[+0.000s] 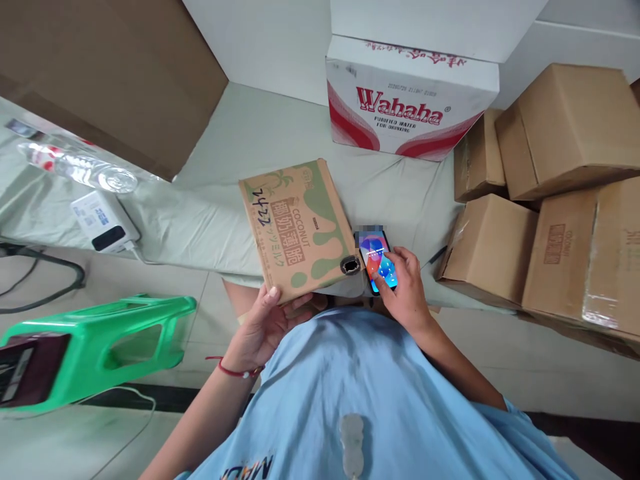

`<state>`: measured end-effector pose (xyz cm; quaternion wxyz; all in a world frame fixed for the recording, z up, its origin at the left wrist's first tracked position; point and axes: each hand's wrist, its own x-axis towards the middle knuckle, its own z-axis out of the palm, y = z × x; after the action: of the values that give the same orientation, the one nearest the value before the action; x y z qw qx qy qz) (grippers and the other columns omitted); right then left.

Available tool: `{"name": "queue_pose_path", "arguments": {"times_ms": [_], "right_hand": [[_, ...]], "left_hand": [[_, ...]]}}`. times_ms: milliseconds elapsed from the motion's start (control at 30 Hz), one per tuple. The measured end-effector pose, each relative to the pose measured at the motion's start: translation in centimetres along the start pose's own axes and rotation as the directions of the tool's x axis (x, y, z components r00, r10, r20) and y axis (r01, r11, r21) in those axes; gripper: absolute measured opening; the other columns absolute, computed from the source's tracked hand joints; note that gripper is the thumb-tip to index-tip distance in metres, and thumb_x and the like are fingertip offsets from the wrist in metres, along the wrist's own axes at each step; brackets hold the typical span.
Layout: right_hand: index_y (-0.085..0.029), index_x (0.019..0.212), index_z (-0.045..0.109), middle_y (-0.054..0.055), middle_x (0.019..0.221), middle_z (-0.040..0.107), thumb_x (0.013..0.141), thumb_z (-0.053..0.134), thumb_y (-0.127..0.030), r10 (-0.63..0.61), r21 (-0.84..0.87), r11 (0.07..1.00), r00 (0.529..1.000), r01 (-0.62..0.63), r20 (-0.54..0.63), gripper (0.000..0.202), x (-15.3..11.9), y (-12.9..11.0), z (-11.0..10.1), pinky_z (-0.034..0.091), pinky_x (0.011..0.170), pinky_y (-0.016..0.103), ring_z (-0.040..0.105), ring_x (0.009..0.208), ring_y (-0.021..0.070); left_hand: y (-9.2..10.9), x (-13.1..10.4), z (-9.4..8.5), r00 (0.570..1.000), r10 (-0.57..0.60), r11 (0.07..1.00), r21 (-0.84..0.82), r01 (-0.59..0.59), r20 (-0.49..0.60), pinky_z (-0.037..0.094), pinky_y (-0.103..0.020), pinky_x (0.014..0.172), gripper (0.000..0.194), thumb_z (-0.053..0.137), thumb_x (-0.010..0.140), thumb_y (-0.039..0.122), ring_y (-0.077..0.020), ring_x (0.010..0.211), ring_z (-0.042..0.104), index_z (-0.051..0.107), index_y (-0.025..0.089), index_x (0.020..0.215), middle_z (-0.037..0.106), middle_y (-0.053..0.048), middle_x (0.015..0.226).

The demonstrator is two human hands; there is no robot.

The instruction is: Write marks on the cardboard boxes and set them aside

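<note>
A flat brown cardboard box (300,233) with green print, the word COCONUT and a handwritten 2422 lies tilted in front of me. My left hand (273,320) grips its near left corner, thumb on top and fingers partly hidden beneath. At the box's near right corner is a small black ring-shaped item (350,265). Just right of the box is a smartphone (383,263) with a lit, colourful screen. My right hand (407,293) has its thumb and index finger closed at the phone's two sides, the tips overlapping the screen.
Brown cartons (565,247) are stacked at the right. A white-and-red Wahaha carton (400,100) stands behind on the cloth-covered surface (270,120). At left are a large brown carton (115,73), plastic bottle (80,167), white power bank (105,223) with a cable and green stool (100,333).
</note>
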<state>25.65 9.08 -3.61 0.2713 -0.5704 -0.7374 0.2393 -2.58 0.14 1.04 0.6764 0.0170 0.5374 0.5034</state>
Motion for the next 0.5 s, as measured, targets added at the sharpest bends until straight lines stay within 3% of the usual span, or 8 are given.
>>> {"name": "queue_pose_path", "arguments": {"times_ms": [133, 267, 333, 400, 500], "right_hand": [[-0.021, 0.131, 0.069, 0.019, 0.139, 0.061, 0.106, 0.063, -0.041, 0.024, 0.164, 0.986, 0.998, -0.013, -0.06, 0.033, -1.0, 0.3, -0.2, 0.061, 0.109, 0.051, 0.066, 0.132, 0.0316], [-0.024, 0.123, 0.072, 0.015, 0.134, 0.065, 0.107, 0.063, -0.036, 0.016, 0.252, 0.968, 0.998, 0.002, -0.069, 0.022, -2.8, 1.3, -1.5, 0.066, 0.097, 0.044, 0.071, 0.119, 0.027], [-0.025, 0.118, 0.074, 0.014, 0.13, 0.067, 0.108, 0.062, -0.035, 0.018, 0.246, 0.969, 0.998, -0.004, -0.057, 0.019, -3.8, 1.9, -2.4, 0.066, 0.092, 0.043, 0.072, 0.115, 0.0262], [-0.025, 0.111, 0.076, 0.012, 0.123, 0.069, 0.108, 0.062, -0.034, 0.04, 0.235, 0.972, 0.998, -0.027, -0.051, 0.017, -4.6, 2.6, -3.2, 0.066, 0.089, 0.042, 0.073, 0.11, 0.0257], [-0.025, 0.104, 0.076, 0.01, 0.112, 0.072, 0.107, 0.063, -0.033, 0.068, 0.243, 0.969, 0.996, -0.051, -0.061, 0.016, -5.1, 3.1, -3.7, 0.066, 0.086, 0.04, 0.074, 0.102, 0.0242]], "left_hand": [[0.6, 0.1, 0.6, 0.998, -0.02, 0.994, -0.11, 0.014, -0.056, 0.072, -0.039, 0.082, 0.044, 0.091, 0.08, 0.03, -0.0211, 0.077, 0.078, 0.072, 0.019, 0.118, 0.082, -0.008, 0.099], [2.2, -0.7, -0.5, 0.993, 0.004, 0.984, -0.177, -0.025, -0.118, 0.059, -0.022, 0.049, 0.042, 0.086, 0.073, 0.024, -0.012, 0.056, 0.061, 0.073, 0.019, 0.112, 0.078, -0.004, 0.086], [3.8, -1.1, -1.5, 0.992, 0.045, 0.98, -0.187, -0.066, -0.114, 0.048, -0.018, 0.041, 0.046, 0.086, 0.068, 0.026, -0.0093, 0.051, 0.052, 0.073, 0.02, 0.112, 0.076, -0.002, 0.084], [5.9, -1.0, -2.3, 0.985, 0.15, 0.974, -0.158, -0.162, -0.083, 0.046, -0.019, 0.039, 0.049, 0.086, 0.067, 0.029, -0.0092, 0.051, 0.047, 0.072, 0.023, 0.113, 0.076, -0.003, 0.088], [9.9, 0.8, -3.2, 0.942, 0.33, 0.937, -0.1, -0.335, -0.066, 0.042, -0.019, 0.037, 0.052, 0.088, 0.063, 0.035, -0.01, 0.055, 0.044, 0.071, 0.027, 0.112, 0.077, -0.003, 0.096]]}}
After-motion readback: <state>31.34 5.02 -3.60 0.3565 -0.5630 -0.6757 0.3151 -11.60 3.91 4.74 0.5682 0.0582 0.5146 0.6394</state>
